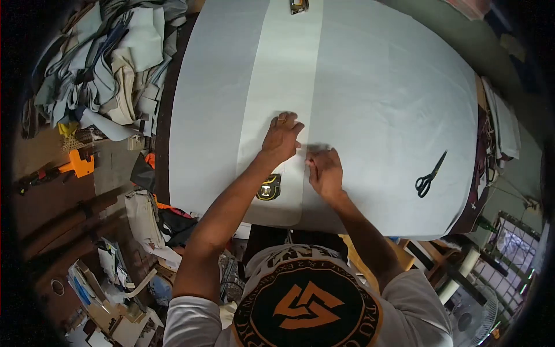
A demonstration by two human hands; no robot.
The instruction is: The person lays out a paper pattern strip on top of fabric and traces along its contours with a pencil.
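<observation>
A pale cream strip of material [280, 75] runs lengthwise over a large light grey sheet [381, 104] on the table. My left hand [282, 137] rests on the strip, its fingers spread. Close by on the right, my right hand [325, 170] is at the strip's right edge with its fingers bent together; whatever they may hold is too small to make out. A black and yellow tape measure [269, 187] lies on the strip below my left hand. Another small metal-faced object [299, 6] sits at the strip's far end.
Black scissors [430, 175] lie on the grey sheet at the right. Piled cloth pieces [110, 63] fill the upper left, with an orange tool [81, 164] below them. At the lower right stands a fan [477, 315]. Folded material [502, 121] is beyond the table's right edge.
</observation>
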